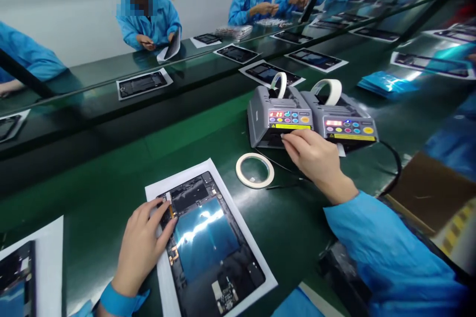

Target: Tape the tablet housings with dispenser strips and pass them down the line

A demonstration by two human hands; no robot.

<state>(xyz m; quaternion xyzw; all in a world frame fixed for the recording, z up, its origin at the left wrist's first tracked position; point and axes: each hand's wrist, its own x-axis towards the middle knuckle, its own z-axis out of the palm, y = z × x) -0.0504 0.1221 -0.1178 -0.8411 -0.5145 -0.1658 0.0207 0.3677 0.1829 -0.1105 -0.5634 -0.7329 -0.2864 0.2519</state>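
An opened tablet [243,252], with its inside parts showing and a blue film-covered battery [208,245], lies on a white sheet [266,285]. My left hand [143,240] rests its fingertips on the tablet's upper left side. Thumb and fingers are apart there, around an orange flex cable [171,211]. At the mouth of the left grey tape dispenser [260,119], my right hand [316,158] is closed in a pinch. A small whitish bit of tape [282,136] shows at its fingertips. The right dispenser [349,129] has a short tape end [341,149] hanging out.
A tape roll [240,171] lies between tablet and dispensers. Another tablet [17,277] is at the lower left. Blue film sheets [386,83] lie at the right, above a cardboard box [416,188]. Beyond, more tablets [143,84] line the bench, where several co-workers in blue sit.
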